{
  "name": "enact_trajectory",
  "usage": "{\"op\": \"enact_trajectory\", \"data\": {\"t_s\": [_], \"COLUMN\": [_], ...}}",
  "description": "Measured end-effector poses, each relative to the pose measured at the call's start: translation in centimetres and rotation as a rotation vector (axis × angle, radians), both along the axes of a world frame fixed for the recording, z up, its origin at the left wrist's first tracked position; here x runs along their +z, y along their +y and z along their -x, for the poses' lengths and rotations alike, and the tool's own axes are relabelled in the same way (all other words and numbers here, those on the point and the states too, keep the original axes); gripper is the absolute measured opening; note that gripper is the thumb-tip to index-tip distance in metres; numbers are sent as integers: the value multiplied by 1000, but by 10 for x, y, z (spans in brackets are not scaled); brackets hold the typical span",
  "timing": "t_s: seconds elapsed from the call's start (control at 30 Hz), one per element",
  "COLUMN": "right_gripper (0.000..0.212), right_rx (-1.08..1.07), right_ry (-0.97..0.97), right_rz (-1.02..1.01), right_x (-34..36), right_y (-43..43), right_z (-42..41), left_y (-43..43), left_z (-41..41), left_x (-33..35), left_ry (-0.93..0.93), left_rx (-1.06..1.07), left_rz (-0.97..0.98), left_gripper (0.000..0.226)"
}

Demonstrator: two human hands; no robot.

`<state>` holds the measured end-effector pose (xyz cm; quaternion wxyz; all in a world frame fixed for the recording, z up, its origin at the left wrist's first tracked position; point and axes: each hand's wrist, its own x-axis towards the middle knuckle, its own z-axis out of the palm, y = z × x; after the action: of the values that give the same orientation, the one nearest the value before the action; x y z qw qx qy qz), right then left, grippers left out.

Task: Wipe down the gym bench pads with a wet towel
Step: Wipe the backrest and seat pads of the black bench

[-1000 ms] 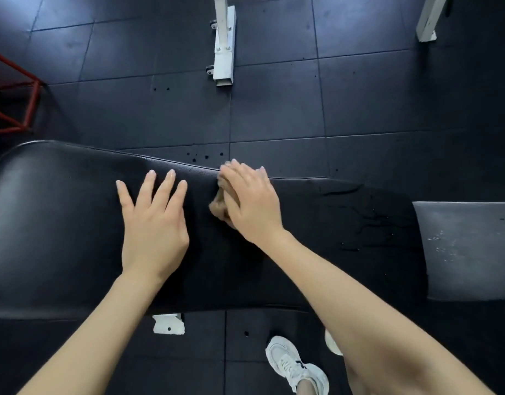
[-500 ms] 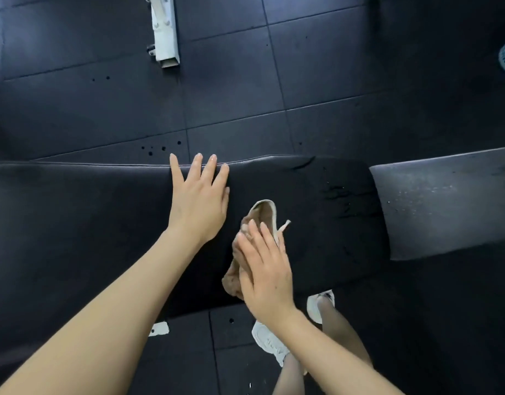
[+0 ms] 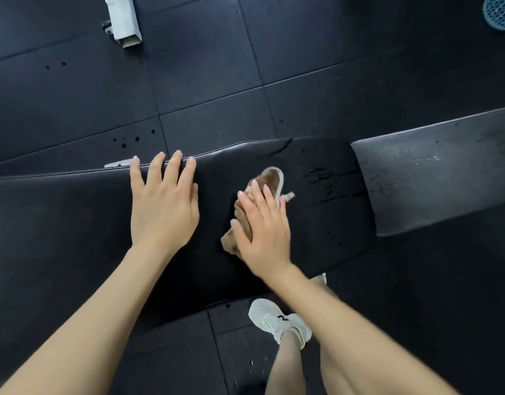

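The right hand point(image 3: 264, 235) lies flat on the brown towel point(image 3: 269, 179), fingers straight, pressing it on the long black bench pad point(image 3: 60, 223) near its right end. The left hand point(image 3: 163, 206) rests flat beside it, fingers straight, tips at the pad's far edge. A second pad point(image 3: 433, 172) sits past the right end, and a white shoe point(image 3: 277, 319) stands by the near edge.
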<state>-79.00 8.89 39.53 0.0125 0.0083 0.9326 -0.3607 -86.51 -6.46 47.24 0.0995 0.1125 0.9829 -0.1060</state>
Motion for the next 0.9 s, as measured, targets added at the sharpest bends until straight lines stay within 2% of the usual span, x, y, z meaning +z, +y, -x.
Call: {"op": "enact_trajectory", "data": {"t_s": [0.07, 0.13, 0.23, 0.33, 0.43, 0.5, 0.57, 0.77, 0.9], "right_gripper": [43, 43, 47, 49, 41, 38, 38, 37, 39], "right_rx": [108, 84, -58, -253, -31, 125, 151, -60, -330], "right_ry": [64, 57, -36, -104, 88, 166, 154, -92, -212], "right_rz": [0, 7, 42, 46, 61, 91, 104, 69, 93], "right_x": [-14, -23, -23, -2, 14, 8, -9, -55, -48], "right_y": [26, 41, 40, 3, -35, -23, 11, 101, 90], "right_z": [17, 26, 32, 52, 79, 92, 100, 105, 111], "left_y": [0, 0, 1, 3, 2, 6, 14, 41, 59], "left_z": [-1, -2, 0, 0, 2, 6, 11, 37, 47], "left_x": [0, 0, 1, 3, 3, 4, 6, -12, -32], "left_ry": [-2, -15, -20, -17, 13, 21, 9, -44, -113], "left_rx": [-3, -6, 4, 18, 52, 100, 131, -31, -76], "left_rz": [16, 21, 22, 2, -65, -95, -71, -93, -125], "left_gripper": [50, 50, 49, 47, 47, 46, 44, 40, 41]}}
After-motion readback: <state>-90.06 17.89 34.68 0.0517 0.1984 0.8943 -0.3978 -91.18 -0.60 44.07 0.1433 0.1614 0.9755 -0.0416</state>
